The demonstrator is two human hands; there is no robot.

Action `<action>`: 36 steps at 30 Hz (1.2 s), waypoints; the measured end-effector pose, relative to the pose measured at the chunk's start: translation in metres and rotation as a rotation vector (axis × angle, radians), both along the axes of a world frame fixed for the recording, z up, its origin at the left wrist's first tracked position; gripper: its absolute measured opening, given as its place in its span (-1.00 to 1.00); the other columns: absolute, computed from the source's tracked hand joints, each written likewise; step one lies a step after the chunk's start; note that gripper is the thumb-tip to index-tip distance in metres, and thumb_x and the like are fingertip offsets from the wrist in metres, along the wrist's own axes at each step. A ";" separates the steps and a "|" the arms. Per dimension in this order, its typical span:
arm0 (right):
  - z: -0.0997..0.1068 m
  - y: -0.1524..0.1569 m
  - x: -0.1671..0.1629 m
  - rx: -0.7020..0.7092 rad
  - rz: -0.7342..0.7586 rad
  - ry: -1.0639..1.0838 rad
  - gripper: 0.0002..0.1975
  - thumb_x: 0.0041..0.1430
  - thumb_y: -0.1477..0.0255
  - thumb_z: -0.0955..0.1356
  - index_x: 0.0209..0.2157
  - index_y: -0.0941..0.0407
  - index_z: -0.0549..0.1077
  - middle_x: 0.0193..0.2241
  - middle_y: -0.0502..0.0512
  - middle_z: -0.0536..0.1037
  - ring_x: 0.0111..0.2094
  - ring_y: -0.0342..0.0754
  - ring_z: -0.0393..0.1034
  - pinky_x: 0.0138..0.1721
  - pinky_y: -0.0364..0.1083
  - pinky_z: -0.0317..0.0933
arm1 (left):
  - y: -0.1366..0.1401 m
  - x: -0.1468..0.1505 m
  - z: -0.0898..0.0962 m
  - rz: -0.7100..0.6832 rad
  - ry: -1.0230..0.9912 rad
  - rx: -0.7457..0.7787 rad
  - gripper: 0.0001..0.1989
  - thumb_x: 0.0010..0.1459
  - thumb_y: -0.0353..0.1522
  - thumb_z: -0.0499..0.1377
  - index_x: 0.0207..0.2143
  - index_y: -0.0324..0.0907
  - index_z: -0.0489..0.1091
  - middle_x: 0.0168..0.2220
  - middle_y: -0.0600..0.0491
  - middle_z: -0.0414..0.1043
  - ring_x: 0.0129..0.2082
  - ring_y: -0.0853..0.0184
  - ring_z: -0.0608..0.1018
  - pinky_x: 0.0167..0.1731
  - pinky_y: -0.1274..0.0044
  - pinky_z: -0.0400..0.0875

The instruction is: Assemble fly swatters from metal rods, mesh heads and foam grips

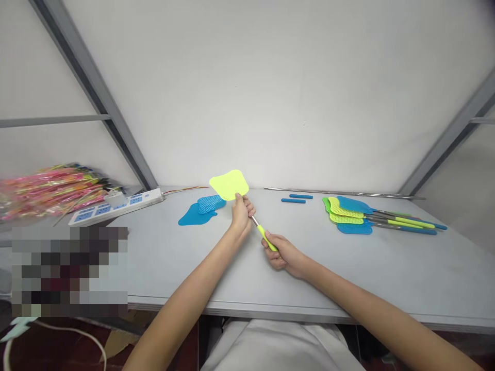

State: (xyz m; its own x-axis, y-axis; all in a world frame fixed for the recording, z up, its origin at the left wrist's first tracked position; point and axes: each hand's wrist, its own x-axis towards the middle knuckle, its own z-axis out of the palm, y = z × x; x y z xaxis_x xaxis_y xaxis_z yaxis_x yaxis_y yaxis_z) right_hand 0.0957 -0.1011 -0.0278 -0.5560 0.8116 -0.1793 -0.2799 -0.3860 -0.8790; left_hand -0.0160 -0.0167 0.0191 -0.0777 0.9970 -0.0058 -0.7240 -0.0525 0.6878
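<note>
Workshop, with bench [154,257], loose handles [293,201], bagged goods [58,190]

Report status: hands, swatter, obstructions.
Left hand gripping yellow swatter near its head; right hand around its handle. Swatter held over table. Blue heads lie to the left, not blocking.

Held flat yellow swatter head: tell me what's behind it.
Around the yellow head, white wall, grey tabletop and a blue perforated plastic swatter head show; anything directly behind is covered.

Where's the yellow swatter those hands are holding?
Mid-picture in the head view: the left hand grips the yellow swatter near its wide end, the right hand its handle.
</note>
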 end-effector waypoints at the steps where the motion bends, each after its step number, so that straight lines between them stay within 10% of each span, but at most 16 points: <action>1: -0.002 0.000 0.000 -0.010 -0.010 0.015 -0.66 0.02 0.11 0.16 -0.52 0.12 0.19 -0.77 -0.21 0.00 -0.80 -0.34 -0.28 -0.81 -0.30 -0.38 | 0.001 0.005 -0.002 -0.017 0.002 -0.005 -0.66 0.11 -0.17 -0.12 -0.58 -0.23 0.07 -0.76 0.28 -0.18 -0.85 0.63 -0.06 -0.87 0.74 -0.19; 36: -0.005 0.004 0.014 -0.256 -0.097 0.201 -0.67 0.09 0.21 0.11 -0.61 0.13 0.14 -0.85 -0.21 -0.04 -0.84 -0.31 -0.33 -0.83 -0.27 -0.37 | -0.016 0.045 -0.021 -0.155 -0.008 -0.010 -0.68 0.15 -0.22 -0.16 -0.59 -0.20 0.07 -0.72 0.26 -0.19 -0.80 0.58 -0.09 -0.77 0.69 -0.01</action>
State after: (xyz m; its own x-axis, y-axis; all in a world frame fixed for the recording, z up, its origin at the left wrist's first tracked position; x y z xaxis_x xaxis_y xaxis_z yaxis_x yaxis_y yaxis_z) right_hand 0.1094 -0.0971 -0.0325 -0.5232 0.8054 -0.2787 -0.4844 -0.5501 -0.6803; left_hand 0.0290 -0.0331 -0.0018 0.0776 0.9969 -0.0162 -0.7280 0.0678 0.6822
